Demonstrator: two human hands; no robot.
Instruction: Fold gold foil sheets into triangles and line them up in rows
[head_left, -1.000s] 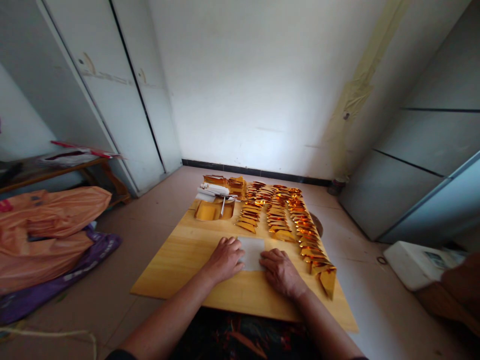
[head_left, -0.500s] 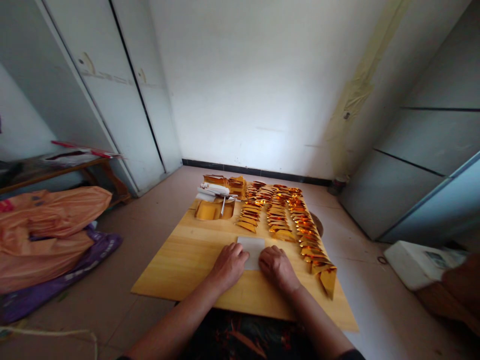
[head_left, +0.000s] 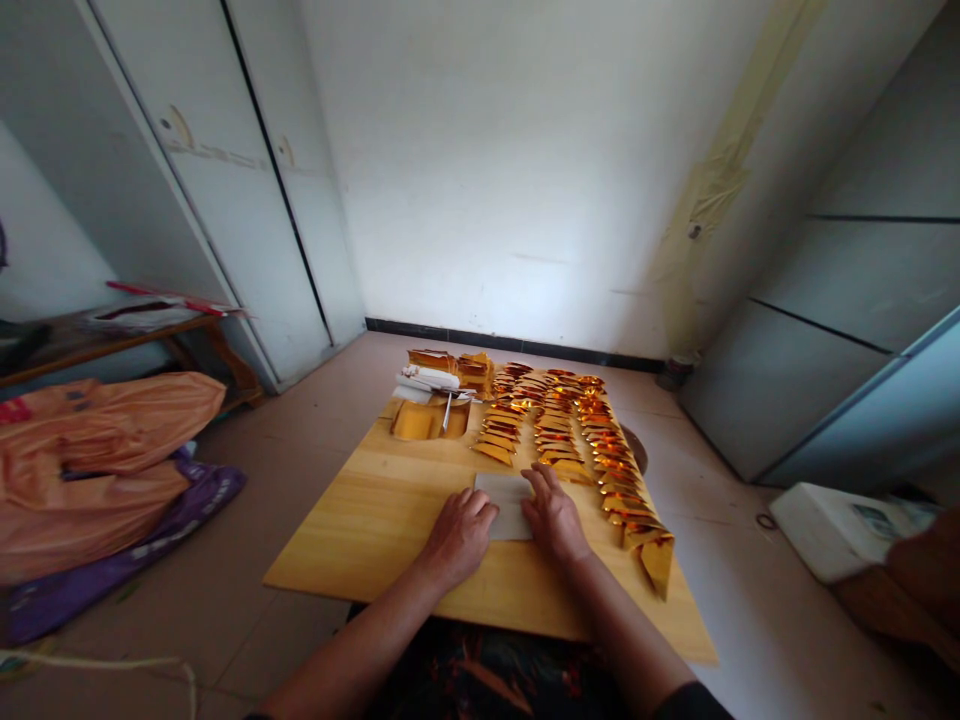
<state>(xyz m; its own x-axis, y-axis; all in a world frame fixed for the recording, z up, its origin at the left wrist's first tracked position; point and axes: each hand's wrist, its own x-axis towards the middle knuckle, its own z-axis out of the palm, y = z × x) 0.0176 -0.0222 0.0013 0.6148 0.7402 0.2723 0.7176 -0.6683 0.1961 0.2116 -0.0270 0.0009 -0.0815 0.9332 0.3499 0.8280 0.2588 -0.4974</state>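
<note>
A pale square sheet of paper (head_left: pixel 507 497) lies flat on a wooden board (head_left: pixel 375 520). My left hand (head_left: pixel 459 530) rests on the sheet's lower left corner with its fingers curled down against it. My right hand (head_left: pixel 553 515) lies along the sheet's right edge, fingers stretched forward and pressing flat. Beyond the sheet, rows of folded gold foil pieces (head_left: pixel 559 425) cover the far and right part of the board.
A stack of gold sheets (head_left: pixel 418 420) and white paper rolls (head_left: pixel 427 380) sit at the board's far left corner. Orange and purple bags (head_left: pixel 97 450) lie on the floor to the left. A white box (head_left: pixel 832 525) stands at the right.
My right hand has slid forward along the sheet's right edge and stretched out. My left hand drew back from the sheet's left side to its lower corner.
</note>
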